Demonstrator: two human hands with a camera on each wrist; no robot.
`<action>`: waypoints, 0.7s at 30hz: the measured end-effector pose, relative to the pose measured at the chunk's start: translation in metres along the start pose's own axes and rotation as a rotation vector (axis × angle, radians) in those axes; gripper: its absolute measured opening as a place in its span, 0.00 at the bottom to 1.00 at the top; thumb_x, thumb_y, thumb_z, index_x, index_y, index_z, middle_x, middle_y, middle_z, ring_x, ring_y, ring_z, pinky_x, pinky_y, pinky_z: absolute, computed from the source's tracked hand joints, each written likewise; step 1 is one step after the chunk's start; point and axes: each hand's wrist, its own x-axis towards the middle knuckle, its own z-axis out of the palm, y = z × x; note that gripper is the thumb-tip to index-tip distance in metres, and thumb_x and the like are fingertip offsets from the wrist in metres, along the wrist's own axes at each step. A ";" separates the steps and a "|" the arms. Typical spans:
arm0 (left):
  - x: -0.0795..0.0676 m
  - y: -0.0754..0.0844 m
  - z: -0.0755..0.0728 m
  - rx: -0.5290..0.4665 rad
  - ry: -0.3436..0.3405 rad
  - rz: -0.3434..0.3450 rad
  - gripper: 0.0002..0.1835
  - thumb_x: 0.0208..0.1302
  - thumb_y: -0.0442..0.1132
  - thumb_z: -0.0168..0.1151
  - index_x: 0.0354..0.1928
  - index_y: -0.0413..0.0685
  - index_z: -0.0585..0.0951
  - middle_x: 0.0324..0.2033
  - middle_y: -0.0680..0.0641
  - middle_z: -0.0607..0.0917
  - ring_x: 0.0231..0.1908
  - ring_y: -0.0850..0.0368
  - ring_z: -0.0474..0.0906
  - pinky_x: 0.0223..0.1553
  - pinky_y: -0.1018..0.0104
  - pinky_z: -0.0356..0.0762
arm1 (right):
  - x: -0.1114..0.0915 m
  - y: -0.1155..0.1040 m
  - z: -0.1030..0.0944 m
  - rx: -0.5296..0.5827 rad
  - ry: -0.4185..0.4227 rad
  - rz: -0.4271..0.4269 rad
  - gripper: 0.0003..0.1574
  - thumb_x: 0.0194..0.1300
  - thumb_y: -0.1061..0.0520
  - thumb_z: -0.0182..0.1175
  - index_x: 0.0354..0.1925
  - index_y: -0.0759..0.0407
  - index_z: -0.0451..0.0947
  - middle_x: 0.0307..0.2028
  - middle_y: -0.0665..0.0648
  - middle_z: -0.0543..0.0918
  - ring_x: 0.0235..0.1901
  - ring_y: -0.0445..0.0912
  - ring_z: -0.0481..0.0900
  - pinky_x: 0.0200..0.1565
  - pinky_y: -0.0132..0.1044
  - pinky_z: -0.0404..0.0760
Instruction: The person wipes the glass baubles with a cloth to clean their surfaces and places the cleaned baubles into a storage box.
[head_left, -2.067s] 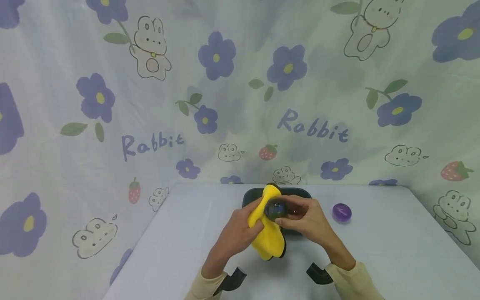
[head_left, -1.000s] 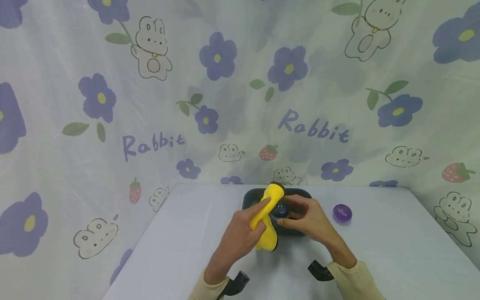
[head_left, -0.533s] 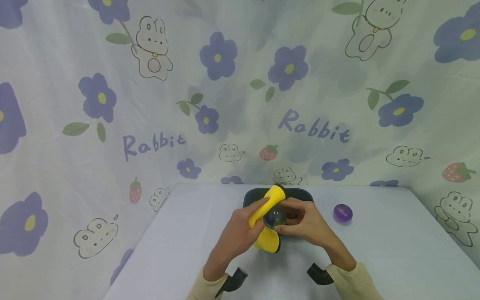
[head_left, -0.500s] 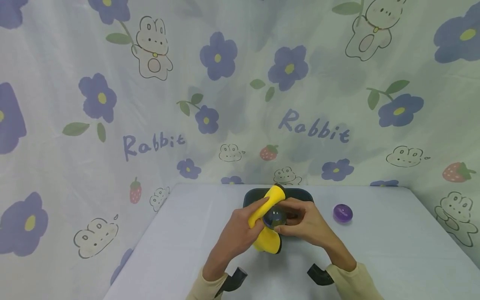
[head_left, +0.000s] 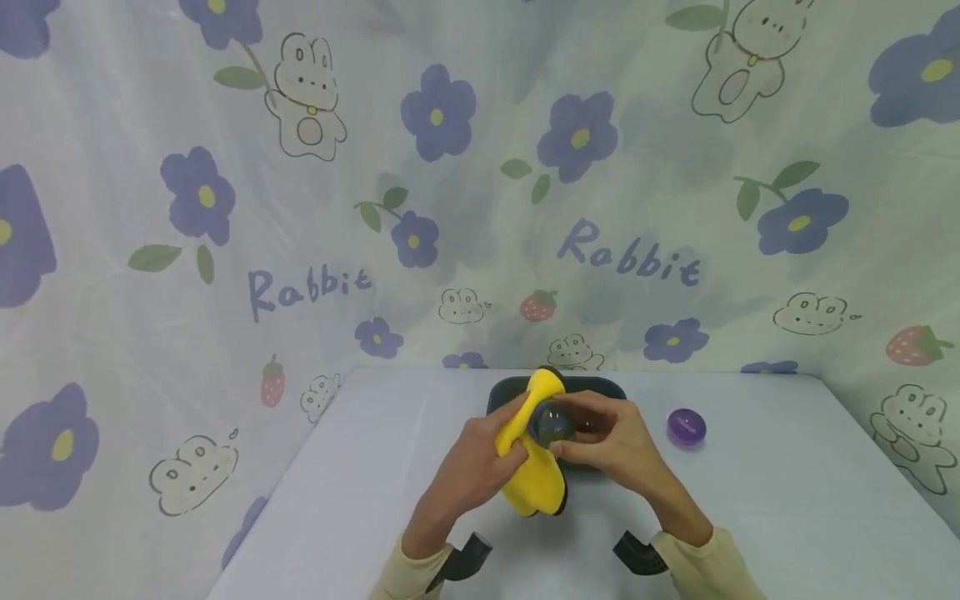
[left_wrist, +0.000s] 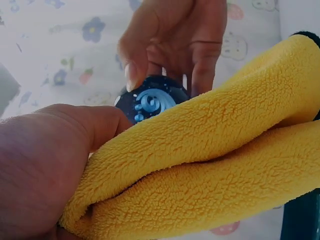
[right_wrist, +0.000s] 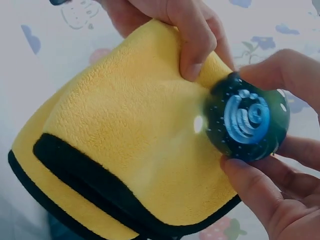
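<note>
In the head view my left hand (head_left: 474, 471) grips a yellow plush cleaning cloth (head_left: 538, 482) with black edging, thumb on its near face. The cloth hangs folded in the left wrist view. My right hand (head_left: 618, 437) pinches a dark, glossy glass ball (head_left: 554, 423) between thumb and fingers. Up close in the right wrist view, this ball (right_wrist: 247, 120) is blue-green and see-through, with a pale blue swirl and small bubbles inside. Its left side lies against the cloth (right_wrist: 130, 120). Both hands are raised over the table, in front of a dark tray.
Behind the hands, the dark rectangular tray (head_left: 596, 384) stands on the white table (head_left: 750, 500), partly hidden by cloth and fingers. A shiny purple, rounded piece (head_left: 687, 427) lies right of it. A curtain (head_left: 480, 200) printed with flowers and rabbits closes off the back.
The cloth's upper end has tipped left and its lower part has swung down and spread. The ball has shifted slightly up with the right hand, showing more of its face. The purple piece stays put.
</note>
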 end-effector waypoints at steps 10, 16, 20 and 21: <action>-0.001 0.002 0.000 -0.023 -0.032 -0.054 0.36 0.63 0.35 0.56 0.76 0.46 0.68 0.34 0.51 0.81 0.26 0.64 0.75 0.29 0.70 0.78 | 0.002 0.002 -0.003 -0.027 0.118 0.057 0.34 0.53 0.64 0.76 0.60 0.60 0.80 0.54 0.65 0.85 0.48 0.42 0.86 0.50 0.32 0.86; -0.003 0.004 0.002 -0.029 -0.023 -0.053 0.35 0.63 0.34 0.56 0.75 0.45 0.70 0.35 0.49 0.81 0.27 0.63 0.75 0.29 0.70 0.78 | 0.004 0.006 -0.006 -0.041 0.125 0.109 0.35 0.54 0.62 0.76 0.60 0.61 0.79 0.56 0.66 0.83 0.50 0.45 0.85 0.52 0.34 0.86; -0.003 0.006 0.003 -0.019 -0.009 -0.055 0.35 0.63 0.34 0.56 0.75 0.46 0.71 0.38 0.49 0.83 0.30 0.62 0.77 0.33 0.71 0.79 | 0.005 0.008 -0.007 -0.046 0.117 0.135 0.36 0.54 0.62 0.76 0.62 0.61 0.79 0.58 0.65 0.81 0.52 0.47 0.84 0.54 0.36 0.85; -0.003 0.007 0.003 -0.016 -0.002 -0.050 0.34 0.63 0.34 0.56 0.75 0.47 0.71 0.39 0.49 0.83 0.31 0.62 0.77 0.34 0.71 0.79 | 0.006 0.009 -0.008 -0.054 0.115 0.138 0.36 0.55 0.61 0.76 0.62 0.60 0.79 0.59 0.65 0.82 0.53 0.48 0.84 0.55 0.36 0.85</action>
